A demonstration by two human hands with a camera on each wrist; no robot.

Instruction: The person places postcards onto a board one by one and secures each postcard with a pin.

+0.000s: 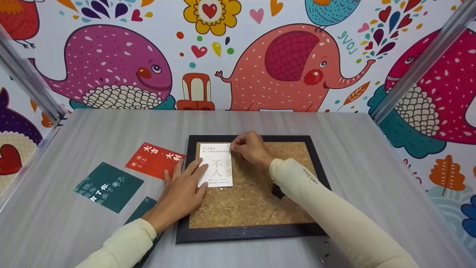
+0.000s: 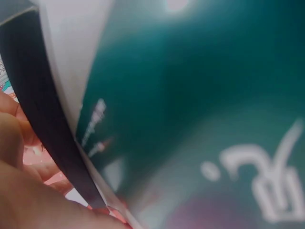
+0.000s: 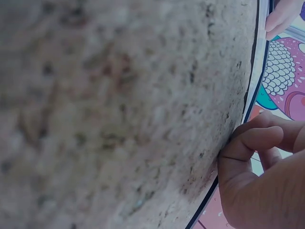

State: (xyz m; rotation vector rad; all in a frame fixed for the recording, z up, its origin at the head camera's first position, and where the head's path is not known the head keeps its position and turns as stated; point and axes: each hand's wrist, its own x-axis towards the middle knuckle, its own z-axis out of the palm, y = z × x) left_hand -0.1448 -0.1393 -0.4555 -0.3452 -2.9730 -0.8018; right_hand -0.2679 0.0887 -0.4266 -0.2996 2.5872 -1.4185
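A white card (image 1: 215,175) with Chinese characters lies upright on the upper left of a black-framed cork board (image 1: 253,208). My left hand (image 1: 182,193) is spread over the frame's left side, fingertips touching the card's left edge and lower part. At the card's top right corner, thumb and forefinger of my right hand (image 1: 253,149) are pinched together. The fingertips hide what they pinch, so I cannot tell its kind. In the right wrist view, the curled fingers (image 3: 252,148) press close against the cork (image 3: 119,119).
Left of the board lie a red card (image 1: 154,160), a green card (image 1: 111,186) and another dark green card (image 1: 143,204), partly under the left arm. A small black object (image 1: 277,191) sits on the cork beside the right forearm. Small shiny pieces (image 1: 324,258) lie near the front.
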